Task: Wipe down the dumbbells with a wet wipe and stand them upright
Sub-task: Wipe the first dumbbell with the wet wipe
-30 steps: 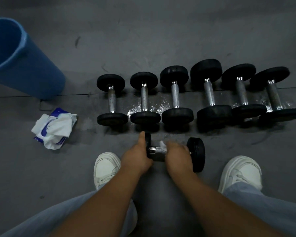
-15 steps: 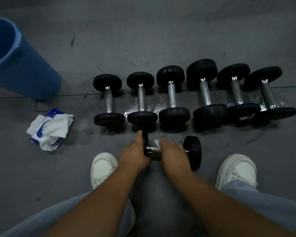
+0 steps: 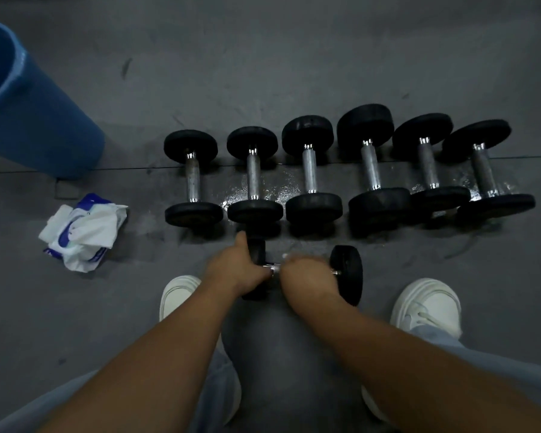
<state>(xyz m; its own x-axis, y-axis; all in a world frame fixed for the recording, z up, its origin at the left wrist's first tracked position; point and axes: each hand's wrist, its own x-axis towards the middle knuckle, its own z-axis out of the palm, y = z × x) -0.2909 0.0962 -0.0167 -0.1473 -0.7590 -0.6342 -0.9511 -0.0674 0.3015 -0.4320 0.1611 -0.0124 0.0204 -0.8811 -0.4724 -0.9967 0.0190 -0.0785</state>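
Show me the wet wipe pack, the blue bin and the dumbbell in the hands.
wet wipe pack point(image 3: 71, 235): head view, printed wrapper.
blue bin point(image 3: 50, 126): head view, outer wall.
held dumbbell point(image 3: 347, 273): head view, right end weight.

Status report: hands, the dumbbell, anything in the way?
Left hand grips dumbbell at its left end. Right hand holds wipe on its handle. Dumbbell lying flat, not yet upright. Close ahead, row of six dumbbells.

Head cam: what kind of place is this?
Likely a gym floor. Six dumbbells lie in a row on dark rubber-like matting. The left hand and right hand hold a seventh dumbbell, the right with a wet wipe. A blue bin stands nearby.
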